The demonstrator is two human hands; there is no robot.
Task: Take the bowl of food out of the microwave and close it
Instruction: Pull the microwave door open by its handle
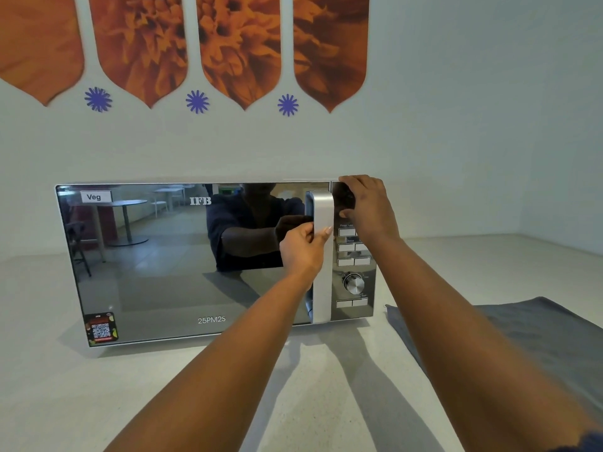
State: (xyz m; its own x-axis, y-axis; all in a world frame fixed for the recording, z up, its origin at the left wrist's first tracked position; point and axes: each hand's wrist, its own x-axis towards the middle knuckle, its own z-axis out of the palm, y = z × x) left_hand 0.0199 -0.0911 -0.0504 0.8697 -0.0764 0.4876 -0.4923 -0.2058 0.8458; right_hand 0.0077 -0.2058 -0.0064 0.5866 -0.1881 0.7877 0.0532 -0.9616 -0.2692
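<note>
While both bare forearms reach forward over the pale countertop [130, 386], the microwave [202, 262] serves as the landmark for everything else. Nearest the camera, in front of the microwave, the countertop is bare and crossed by the arms' shadows. To the right of the microwave, just beside its lower right corner, a grey cloth [528, 337] lies flat on the counter.

At the microwave's front, the left hand [303, 252] is wrapped around the silver vertical door handle [322, 265], fingers curled behind it and thumb across its front, clamped on it at about mid-height. The mirrored door [163, 256] sits flush and closed, reflecting the person and a room with tables; the bowl of food cannot be seen through it. A "Veg" label [94, 197] is at the door's upper left, and a QR sticker [101, 329] at its lower left.

The right hand [365, 203] rests on the microwave's upper right corner, above the control panel [354, 256], fingers bent and close together against the casing, gripping nothing separate. Below it on the panel sits a round dial [354, 283].

Behind the microwave, the wall carries orange flower-print panels [235, 50] and blue starburst decals [197, 101].
</note>
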